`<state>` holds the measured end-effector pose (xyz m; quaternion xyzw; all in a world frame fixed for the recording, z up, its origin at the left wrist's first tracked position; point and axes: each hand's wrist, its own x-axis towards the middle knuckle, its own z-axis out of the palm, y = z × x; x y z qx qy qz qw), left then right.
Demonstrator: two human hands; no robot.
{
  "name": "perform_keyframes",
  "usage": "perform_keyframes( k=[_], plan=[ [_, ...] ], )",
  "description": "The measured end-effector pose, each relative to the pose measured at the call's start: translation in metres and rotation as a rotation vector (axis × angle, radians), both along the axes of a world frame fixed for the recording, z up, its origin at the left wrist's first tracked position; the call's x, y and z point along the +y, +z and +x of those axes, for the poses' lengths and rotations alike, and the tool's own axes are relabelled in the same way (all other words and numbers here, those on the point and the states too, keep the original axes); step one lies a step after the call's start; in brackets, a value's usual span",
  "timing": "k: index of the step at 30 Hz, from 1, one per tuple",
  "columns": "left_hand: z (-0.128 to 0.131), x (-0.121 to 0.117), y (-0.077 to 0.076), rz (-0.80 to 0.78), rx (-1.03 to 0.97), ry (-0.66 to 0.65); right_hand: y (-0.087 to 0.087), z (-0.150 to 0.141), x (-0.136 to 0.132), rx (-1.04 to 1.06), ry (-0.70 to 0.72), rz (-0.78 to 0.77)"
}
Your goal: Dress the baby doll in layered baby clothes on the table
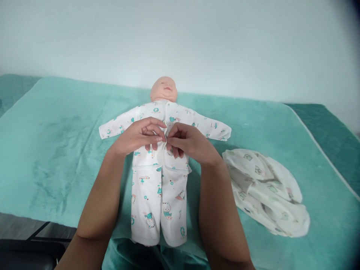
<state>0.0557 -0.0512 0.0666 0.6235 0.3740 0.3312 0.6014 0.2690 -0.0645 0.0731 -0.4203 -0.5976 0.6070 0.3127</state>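
Left hand (144, 135) and right hand (187, 140) pinch shirt (177, 161) front; step judged: working its opening.
Nearest, printed trousers (174, 202) on green cover (70, 150); beyond, each grip is drawn together, thumb to fingertips, on the shirt's front edges; fastening or parting, cannot tell. Shirt is on the doll (164, 89), its head farthest. Next move likely calls for edges held level, fingertips steady.

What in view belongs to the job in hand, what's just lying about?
In the job:
- White fabric top with teal prints, front pinched by left hand and right hand
- Pink doll in it
- White printed fabric trousers below the top
- Teal plush blanket underneath

Apparently lying about:
- Crumpled white printed cloth, right
- Black item, lower left, cut off
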Motion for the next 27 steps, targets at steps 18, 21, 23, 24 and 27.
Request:
perform_keyframes(
  k=[18, 21, 23, 24, 27],
  plan=[
    [0.004, 0.0, 0.001, 0.029, 0.054, 0.049, -0.001, 0.0, 0.0, -0.073, 0.029, 0.0],
    [0.004, 0.0, 0.0, 0.039, 0.047, 0.053, 0.001, -0.003, -0.002, -0.131, -0.006, 0.017],
    [0.004, 0.0, 0.0, 0.048, 0.055, 0.057, 0.003, -0.003, -0.003, -0.151, -0.009, 0.023],
    [0.004, 0.0, 0.0, 0.05, 0.061, 0.058, 0.004, -0.003, -0.004, -0.161, -0.008, 0.024],
    [0.003, 0.0, 0.001, 0.047, 0.069, 0.055, 0.009, -0.001, -0.008, -0.24, -0.025, 0.037]
  ],
)
